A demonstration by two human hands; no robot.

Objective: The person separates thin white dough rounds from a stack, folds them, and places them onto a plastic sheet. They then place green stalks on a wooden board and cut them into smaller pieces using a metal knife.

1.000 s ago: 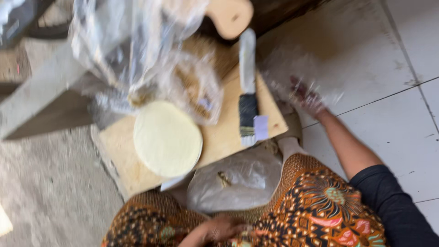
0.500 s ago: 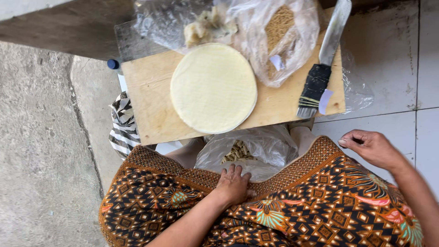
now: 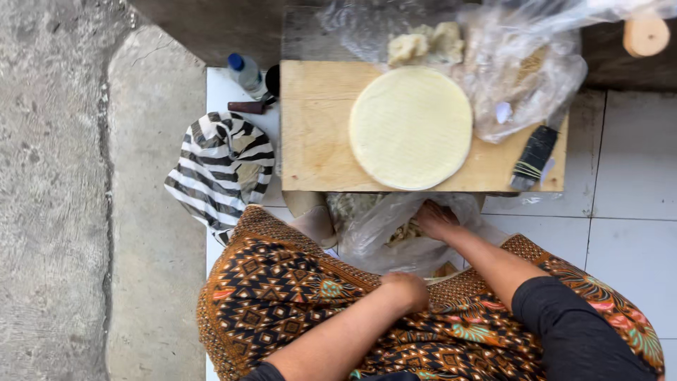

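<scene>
A round, flat, pale dough disc [image 3: 410,127] lies on a low wooden board [image 3: 314,134] in front of my knees. Below the board's near edge sits a crumpled clear plastic bag [image 3: 381,236] with pale bits inside. My right hand [image 3: 436,219] reaches into the mouth of that bag, just under the board, and its fingertips are hidden. My left hand [image 3: 405,289] rests on my patterned skirt [image 3: 282,289] at the bag's near edge, fingers curled in. A knife with a black wrapped handle [image 3: 532,159] lies on the board's right end.
Clear plastic bags with dough lumps [image 3: 427,42] lie at the board's far edge. A blue-capped bottle [image 3: 247,74] and a striped cloth bag [image 3: 218,169] are on the left. A round wooden handle [image 3: 645,35] is at top right. Concrete lies left, white tiles [image 3: 627,183] right.
My right hand has moved from beside my right knee to the plastic bag under the board. My left hand has stayed on my lap. The view has shifted a little.
</scene>
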